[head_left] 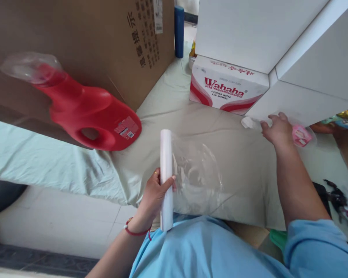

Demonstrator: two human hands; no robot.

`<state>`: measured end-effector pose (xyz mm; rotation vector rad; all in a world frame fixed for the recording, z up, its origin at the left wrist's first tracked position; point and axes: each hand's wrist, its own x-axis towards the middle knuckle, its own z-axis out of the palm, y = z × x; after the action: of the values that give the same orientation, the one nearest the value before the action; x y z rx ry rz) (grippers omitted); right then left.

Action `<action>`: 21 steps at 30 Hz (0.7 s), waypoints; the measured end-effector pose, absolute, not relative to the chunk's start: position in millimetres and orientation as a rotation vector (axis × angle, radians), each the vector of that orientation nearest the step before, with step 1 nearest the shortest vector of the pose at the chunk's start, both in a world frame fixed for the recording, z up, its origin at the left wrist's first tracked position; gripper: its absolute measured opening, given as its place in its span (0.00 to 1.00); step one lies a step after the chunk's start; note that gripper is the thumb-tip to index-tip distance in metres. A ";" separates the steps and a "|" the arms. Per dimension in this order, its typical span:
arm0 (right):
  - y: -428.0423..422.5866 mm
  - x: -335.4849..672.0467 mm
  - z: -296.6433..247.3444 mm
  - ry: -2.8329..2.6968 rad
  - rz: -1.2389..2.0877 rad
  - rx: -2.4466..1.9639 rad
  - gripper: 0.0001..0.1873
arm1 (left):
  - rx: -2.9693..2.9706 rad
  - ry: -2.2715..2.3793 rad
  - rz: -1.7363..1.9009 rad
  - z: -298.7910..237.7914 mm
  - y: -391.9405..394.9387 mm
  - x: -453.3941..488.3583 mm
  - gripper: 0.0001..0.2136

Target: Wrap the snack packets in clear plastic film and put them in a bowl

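Observation:
My left hand (158,189) is wrapped round a white roll of clear plastic film (166,154), held upright near my lap. A loose sheet of the clear film (195,175) spreads from the roll to the right over the cloth. My right hand (278,129) reaches out beside the white cabinet, its fingers apart and nothing visible in them. Just left of its fingertips lies a small crumpled white piece (248,122). On its other side is a pink packet (301,136). A red jug (95,114) with clear plastic over its top lies at the left.
A large brown cardboard box (104,42) stands at the back left, with a blue cylinder (179,31) behind it. The Wahaha water carton (226,85) sits against the white cabinet (249,31). Pale green cloth (75,162) covers the surface. Dark and plastic-wrapped items (336,197) lie at right.

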<state>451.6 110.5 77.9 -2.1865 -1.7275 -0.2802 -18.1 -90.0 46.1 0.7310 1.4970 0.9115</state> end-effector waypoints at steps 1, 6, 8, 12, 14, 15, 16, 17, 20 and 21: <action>95.0 442.7 82.1 -1.731 -0.305 -2.126 0.27 | 0.723 1.488 0.909 46.1 -87.7 -18.2 0.25; 20.3 388.6 79.0 -1.350 0.274 -1.909 0.32 | 0.723 1.458 0.926 46.0 -78.4 -18.0 0.25; -1.7 364.4 65.1 -1.174 0.848 -1.814 0.37 | 0.723 1.443 0.946 45.5 -76.6 -16.0 0.25; -29.3 314.1 38.9 -0.906 1.473 -1.770 0.34 | 0.673 1.375 0.961 47.2 -74.9 -7.7 0.25; -36.9 291.5 32.4 -0.861 1.563 -1.744 0.31 | 0.638 1.333 0.966 51.4 -74.7 -3.1 0.26; -39.6 281.9 30.4 -0.855 1.580 -1.719 0.30 | 0.619 1.311 0.970 54.6 -74.9 -1.0 0.26; -41.9 273.6 28.8 -0.850 1.579 -1.690 0.30 | 0.598 1.283 0.972 58.6 -75.2 0.9 0.26; -44.0 266.7 27.2 -0.840 1.565 -1.657 0.30 | 0.573 1.248 0.971 63.4 -75.6 2.7 0.26; -49.7 252.7 22.4 -0.744 1.527 -1.505 0.32 | 0.496 1.101 0.959 80.7 -77.8 7.4 0.27; -51.6 249.4 20.9 -0.701 1.537 -1.436 0.34 | 0.483 1.046 0.961 86.6 -78.8 8.8 0.28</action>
<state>249.4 -51.6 20.9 -1.4363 -0.7005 1.5368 8.8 -78.8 86.6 0.4830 1.0457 0.9611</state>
